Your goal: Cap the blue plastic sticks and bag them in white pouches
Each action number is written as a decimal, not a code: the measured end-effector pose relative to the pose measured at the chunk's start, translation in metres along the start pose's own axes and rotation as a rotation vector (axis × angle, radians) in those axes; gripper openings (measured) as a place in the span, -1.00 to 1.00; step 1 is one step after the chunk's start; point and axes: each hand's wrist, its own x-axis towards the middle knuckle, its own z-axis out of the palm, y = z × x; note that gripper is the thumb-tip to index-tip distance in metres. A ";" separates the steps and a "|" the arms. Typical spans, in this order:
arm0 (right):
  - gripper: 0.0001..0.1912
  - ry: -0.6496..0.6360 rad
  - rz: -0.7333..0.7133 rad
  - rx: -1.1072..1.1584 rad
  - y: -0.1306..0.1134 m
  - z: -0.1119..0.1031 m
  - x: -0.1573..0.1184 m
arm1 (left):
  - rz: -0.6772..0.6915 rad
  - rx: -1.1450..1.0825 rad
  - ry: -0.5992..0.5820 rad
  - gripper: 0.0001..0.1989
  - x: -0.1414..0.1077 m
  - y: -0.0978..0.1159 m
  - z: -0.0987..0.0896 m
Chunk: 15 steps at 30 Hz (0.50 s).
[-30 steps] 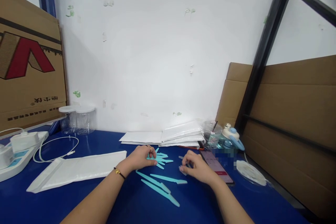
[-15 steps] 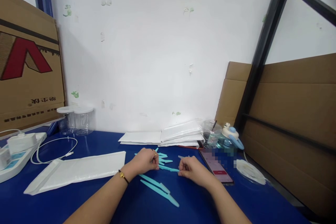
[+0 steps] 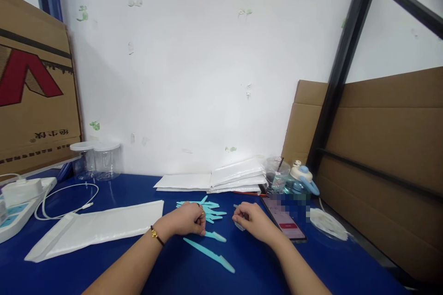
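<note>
My left hand is closed on a teal blade-shaped stick, whose wider end sticks out to the right of the fingertips. Nearer to me, a second teal stick lies slanted on the blue table. Several more teal sticks lie in a fanned pile just beyond my left hand, partly covered by it. To the right, my right hand has its fingers curled together around a small translucent piece, only partly visible.
A white padded envelope lies at left, near a cable and a power strip. White envelopes are stacked by the wall. A phone, cup and bottle stand or lie at right.
The teal stick that was between both hands now lies with the pile. My left hand has moved nearer to me, onto another stick. A translucent piece now shows at my right fingers.
</note>
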 end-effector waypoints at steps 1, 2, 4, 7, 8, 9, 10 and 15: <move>-0.79 -0.028 -0.009 0.012 -0.004 0.001 -0.001 | -0.005 0.002 0.028 -0.89 0.001 0.002 0.001; -0.76 -0.059 -0.023 0.022 -0.008 0.002 -0.001 | -0.007 -0.001 0.061 -0.88 0.002 0.004 0.001; -0.71 -0.112 -0.060 0.021 -0.016 0.006 -0.001 | 0.006 -0.004 0.125 -0.85 0.004 0.010 0.002; -0.63 -0.142 -0.127 -0.029 -0.022 0.011 0.001 | 0.034 0.023 0.177 -0.83 0.006 0.015 0.001; -0.61 -0.140 -0.143 -0.047 -0.022 0.011 0.002 | 0.038 0.042 0.185 -0.83 0.006 0.014 0.000; -0.59 -0.132 -0.151 -0.064 -0.020 0.011 0.003 | 0.034 0.063 0.195 -0.83 0.007 0.012 -0.001; -0.59 -0.120 -0.150 -0.079 -0.017 0.010 0.004 | 0.018 0.086 0.206 -0.83 0.007 0.009 -0.002; -0.62 0.020 -0.013 -0.127 0.008 0.003 0.007 | -0.135 0.123 0.259 -0.83 0.004 -0.009 -0.010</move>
